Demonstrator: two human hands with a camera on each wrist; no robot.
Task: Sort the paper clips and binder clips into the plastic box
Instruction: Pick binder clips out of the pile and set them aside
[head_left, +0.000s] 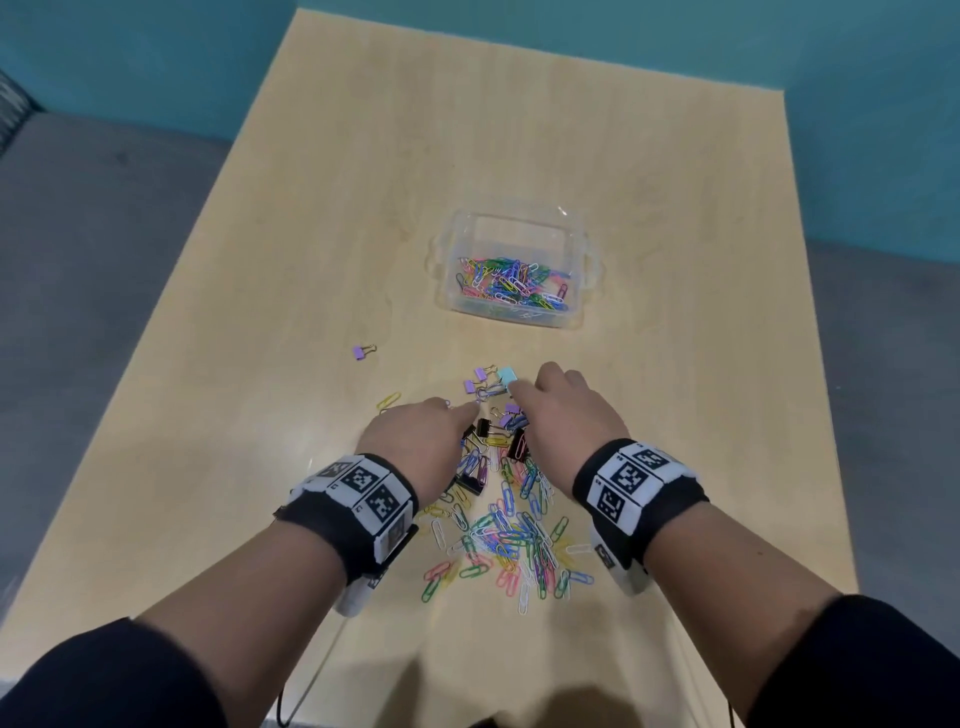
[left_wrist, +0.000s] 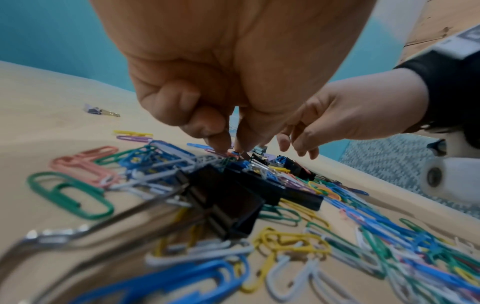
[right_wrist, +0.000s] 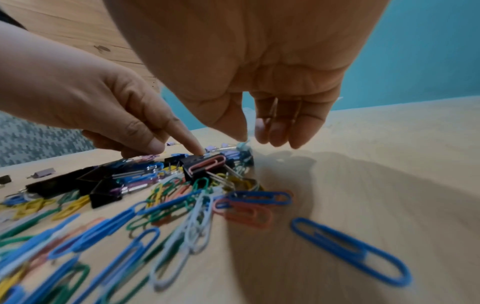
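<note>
1. Presently the clear plastic box (head_left: 582, 244) stands on the wooden table (head_left: 322, 208), beyond the hands and well apart from the loose pile. It holds a layer of coloured paper clips (head_left: 511, 283); no binder clips can be made out inside it.

2. Remaining work, as judged: considerable. A large scatter of loose paper clips (head_left: 511, 535) lies between the wrists, and black binder clips (head_left: 480, 431) sit in a cluster at its far edge. Small lilac binder clips (head_left: 480, 379) and one pale blue binder clip (head_left: 506, 375) lie just beyond. A stray lilac binder clip (head_left: 363, 352) rests alone, apart to the left.

3. Left hand (head_left: 415, 436): over the clip cluster, index finger and thumb brought tip to tip at the pile, other fingers curled. Whether a clip is pinched between them cannot be told.

4. Right hand (head_left: 561, 415): fingers hang straight and loosely apart, tips just above the small binder clips near the pale blue one. Nothing is gripped.

5. Condition of items: paper clips are plastic-coated, many colours, overlapping and partly interlocked; binder clips lie tangled among them with wire handles (right_wrist: 221, 179) projecting. Separation will likely need care.
</note>
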